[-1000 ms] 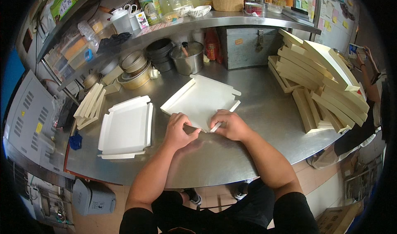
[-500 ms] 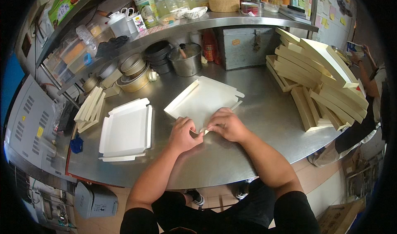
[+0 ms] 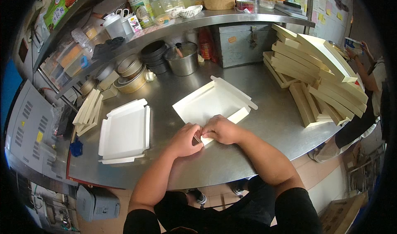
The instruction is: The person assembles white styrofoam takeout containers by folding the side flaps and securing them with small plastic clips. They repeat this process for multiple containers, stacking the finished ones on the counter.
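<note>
A shallow cardboard tray (image 3: 215,99), white inside and cream outside, lies at a slant in the middle of the steel table. Its upper left wall and the wall beside my right hand stand up, and a tab sticks out at the right corner. My left hand (image 3: 186,140) and my right hand (image 3: 223,129) are closed together on the tray's near corner, the fingers pinching the cardboard there. Exactly how the flaps meet under my fingers is hidden. To the left lies another cardboard tray (image 3: 125,130), mostly flat, with its edge flaps partly raised.
Folded cream trays (image 3: 318,77) form a leaning pile at the right. More narrow cream boxes (image 3: 88,112) stand at the left. Along the back are a steel pot (image 3: 182,62), round tins (image 3: 131,73) and a grey metal box (image 3: 240,46) under a loaded shelf (image 3: 173,27). Another person stands at far right.
The tray has turned slightly and shifted right; its wall beside my right hand now shows upright. Both hands stay at the near corner, a little lower, the right hand curled further over it.
</note>
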Demonstrator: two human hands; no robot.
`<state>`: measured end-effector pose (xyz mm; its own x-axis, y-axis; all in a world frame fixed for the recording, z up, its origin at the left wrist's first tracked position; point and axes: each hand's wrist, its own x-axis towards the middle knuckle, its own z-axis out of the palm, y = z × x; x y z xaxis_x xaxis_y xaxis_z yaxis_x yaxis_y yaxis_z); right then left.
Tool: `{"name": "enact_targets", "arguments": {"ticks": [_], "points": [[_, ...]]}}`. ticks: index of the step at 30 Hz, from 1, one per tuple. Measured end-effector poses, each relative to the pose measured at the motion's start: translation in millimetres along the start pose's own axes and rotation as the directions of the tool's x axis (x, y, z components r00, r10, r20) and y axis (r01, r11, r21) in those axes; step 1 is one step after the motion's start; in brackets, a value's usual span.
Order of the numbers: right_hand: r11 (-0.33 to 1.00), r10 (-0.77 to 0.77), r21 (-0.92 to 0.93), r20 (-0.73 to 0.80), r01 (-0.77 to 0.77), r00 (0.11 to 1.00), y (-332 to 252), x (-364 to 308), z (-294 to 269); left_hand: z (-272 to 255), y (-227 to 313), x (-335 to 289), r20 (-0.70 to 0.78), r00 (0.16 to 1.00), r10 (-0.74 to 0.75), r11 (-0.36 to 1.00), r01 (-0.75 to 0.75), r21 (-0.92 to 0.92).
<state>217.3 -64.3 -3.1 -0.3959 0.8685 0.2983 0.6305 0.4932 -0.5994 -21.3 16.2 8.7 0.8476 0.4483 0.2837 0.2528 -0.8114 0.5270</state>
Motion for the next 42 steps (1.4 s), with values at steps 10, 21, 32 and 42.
{"name": "enact_targets", "arguments": {"ticks": [10,21,32,42], "points": [[0.968,0.143,-0.199,-0.054,-0.151,0.988,-16.7,12.9,-2.4,-1.3,-2.6,-0.9,-0.008,0.996,-0.089,0.992,0.088,-0.086],[0.972,-0.229,0.041,-0.071,0.232,0.971,-3.6,-0.7,-12.5,-13.1,-22.1,-2.7,0.079,0.991,0.106,0.991,-0.099,-0.092],[0.991,-0.097,0.101,0.147,0.083,0.984,-9.9,0.9,-7.7,-44.1,-21.9,-4.3,0.137,0.981,-0.137,0.967,0.102,0.232],[0.992,-0.048,0.124,0.164,0.028,0.985,-3.5,-2.8,-19.0,-45.9,-22.8,-1.8,0.114,0.964,-0.242,0.916,0.189,0.353]]}}
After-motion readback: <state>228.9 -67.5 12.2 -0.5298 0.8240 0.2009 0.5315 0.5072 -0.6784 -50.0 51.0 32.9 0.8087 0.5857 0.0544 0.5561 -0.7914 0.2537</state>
